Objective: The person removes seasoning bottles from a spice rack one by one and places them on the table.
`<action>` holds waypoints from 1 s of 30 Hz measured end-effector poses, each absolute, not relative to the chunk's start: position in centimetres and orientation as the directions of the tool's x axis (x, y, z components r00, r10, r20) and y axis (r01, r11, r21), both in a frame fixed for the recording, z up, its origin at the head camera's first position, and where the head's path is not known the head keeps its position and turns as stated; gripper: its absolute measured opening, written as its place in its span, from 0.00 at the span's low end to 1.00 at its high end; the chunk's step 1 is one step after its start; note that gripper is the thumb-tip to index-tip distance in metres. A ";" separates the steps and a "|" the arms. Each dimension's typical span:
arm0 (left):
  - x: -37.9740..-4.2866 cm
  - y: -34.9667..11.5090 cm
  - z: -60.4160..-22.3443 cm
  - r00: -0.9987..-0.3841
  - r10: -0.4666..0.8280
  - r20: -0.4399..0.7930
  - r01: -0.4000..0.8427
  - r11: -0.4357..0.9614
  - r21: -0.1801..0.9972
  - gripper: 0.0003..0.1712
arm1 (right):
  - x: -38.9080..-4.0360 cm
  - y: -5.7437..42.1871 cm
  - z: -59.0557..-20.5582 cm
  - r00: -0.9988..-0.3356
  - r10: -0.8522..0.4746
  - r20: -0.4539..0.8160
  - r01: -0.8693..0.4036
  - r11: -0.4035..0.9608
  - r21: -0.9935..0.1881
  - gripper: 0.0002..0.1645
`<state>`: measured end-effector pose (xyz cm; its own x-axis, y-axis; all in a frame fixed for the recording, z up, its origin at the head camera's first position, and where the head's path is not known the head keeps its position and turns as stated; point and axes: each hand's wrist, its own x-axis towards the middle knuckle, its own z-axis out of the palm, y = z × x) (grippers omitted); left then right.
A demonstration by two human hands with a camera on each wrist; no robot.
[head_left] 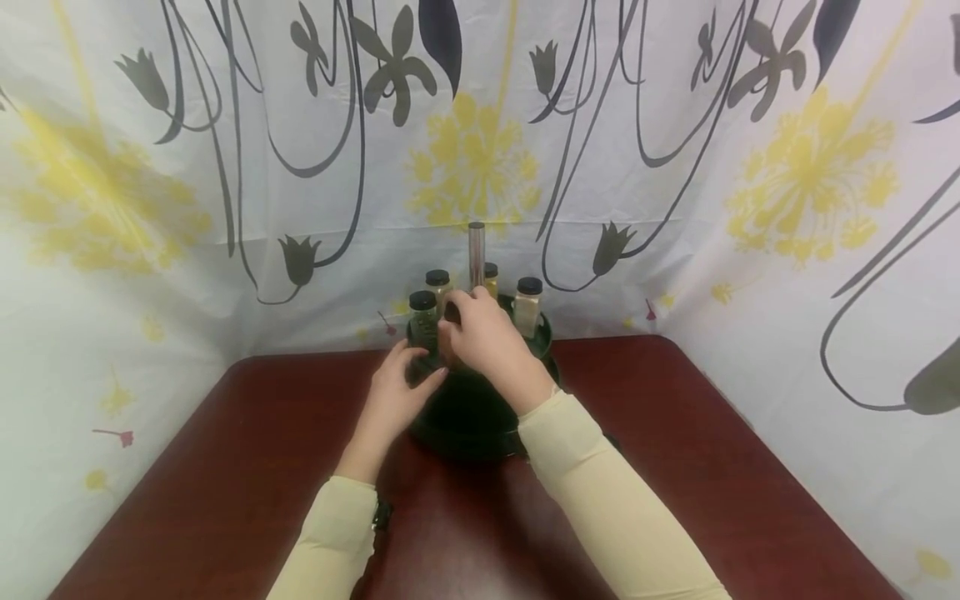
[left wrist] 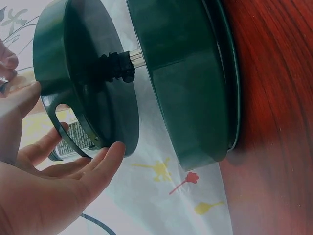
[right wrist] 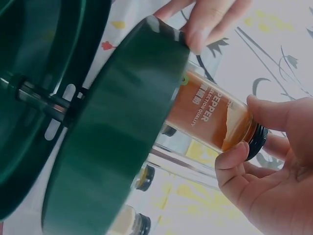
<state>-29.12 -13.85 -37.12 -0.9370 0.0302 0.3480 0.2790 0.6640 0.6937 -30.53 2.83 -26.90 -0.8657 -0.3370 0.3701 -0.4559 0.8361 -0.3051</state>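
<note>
My right hand [head_left: 483, 333] pinches the black lid end of a glass spice jar [right wrist: 208, 112] filled with reddish-brown powder and lettered PEPPER. The jar stands at the rim of the upper green tray [right wrist: 112, 129]; its base is hidden behind the tray wall. My left hand [head_left: 393, 390] touches the left side of that tray, fingers spread and lightly bent. In the left wrist view, its fingertips [left wrist: 115, 151] are beside the tray's cut-out handle [left wrist: 73, 134]. A metal post [head_left: 477, 250] rises through the middle of the tray.
More black-lidded jars stand on the upper tray: a dark one [head_left: 423, 321], a pale one [head_left: 527, 308] and others behind. Below is a wider green tray [left wrist: 188, 83] on the reddish-brown table [head_left: 300, 433]. A patterned curtain [head_left: 225, 250] surrounds the table's back and sides.
</note>
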 end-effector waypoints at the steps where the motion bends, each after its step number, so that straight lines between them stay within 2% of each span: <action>1: -29.1 -13.9 -37.1 -0.937 0.029 0.348 0.278 0.666 0.693 0.32 | -30.4 2.8 -26.8 -0.864 -0.336 0.375 -0.459 0.833 -0.309 0.26; 13: -28.9 -13.9 -37.2 -0.941 0.021 0.338 0.266 0.665 0.698 0.31 | -29.6 3.1 -26.3 -0.856 -0.317 0.409 -0.469 0.810 -0.352 0.25; 30: -28.7 -13.7 -36.7 -0.943 0.024 0.333 0.265 0.660 0.703 0.29 | -25.3 4.9 -26.0 -0.806 -0.292 0.514 -0.527 0.750 -0.400 0.26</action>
